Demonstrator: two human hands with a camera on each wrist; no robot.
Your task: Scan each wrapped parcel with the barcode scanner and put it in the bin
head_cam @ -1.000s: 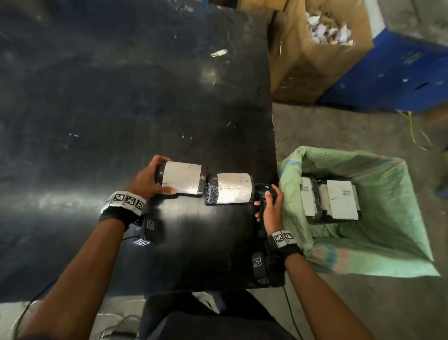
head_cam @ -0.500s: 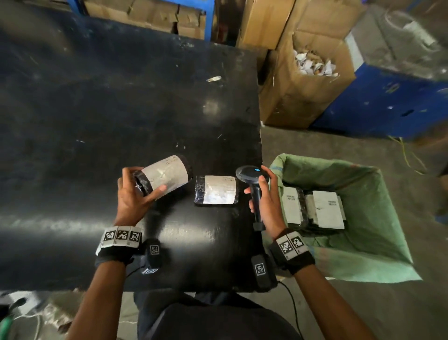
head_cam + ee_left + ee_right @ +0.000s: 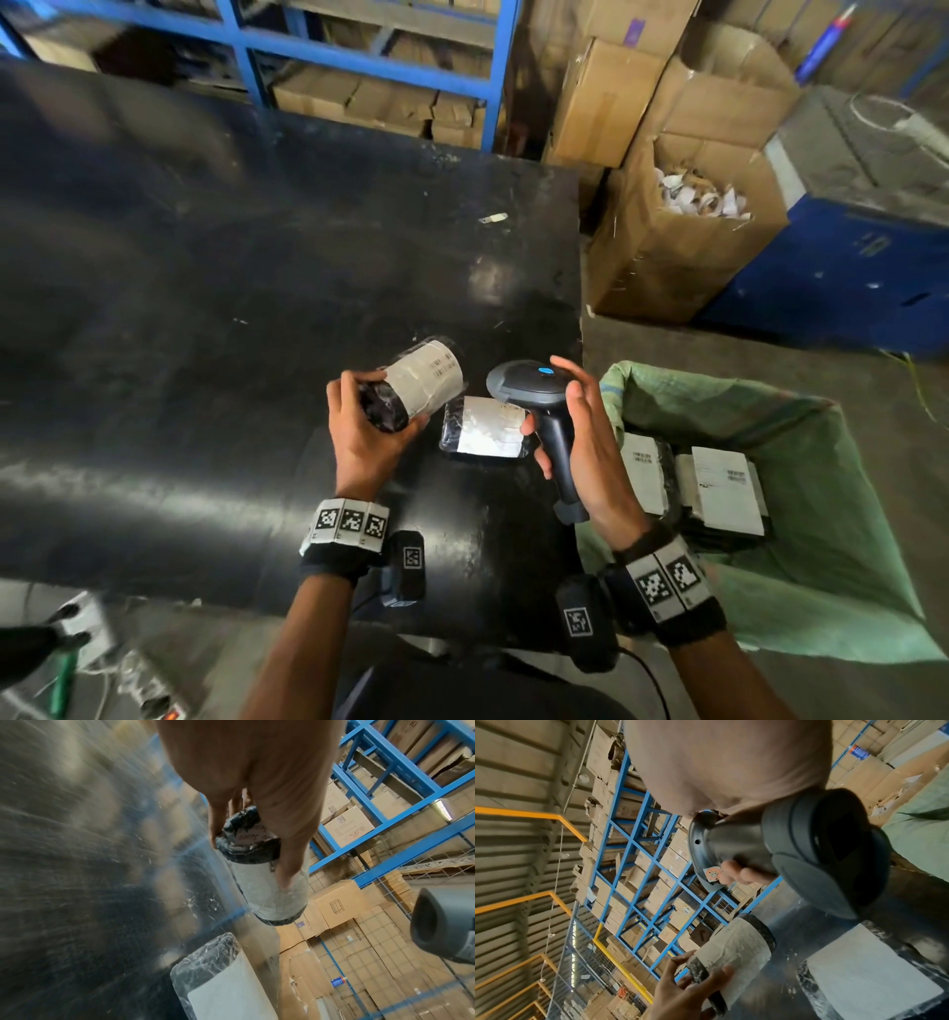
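The left hand (image 3: 367, 434) grips a wrapped parcel (image 3: 418, 383) above the table (image 3: 205, 308); the right hand (image 3: 585, 442) clasps the scanner (image 3: 534, 390) beside it. The curved, glossy label may defeat the scan; the bin (image 3: 821, 514) waits rightward.

A black-wrapped parcel (image 3: 413, 389) with a white label is held tilted at centre frame. A second parcel (image 3: 485, 426) lies flat just right of it. The grey scanner (image 3: 542, 411) is held upright beside the green bin (image 3: 821, 539), where more parcels (image 3: 703, 488) lie.
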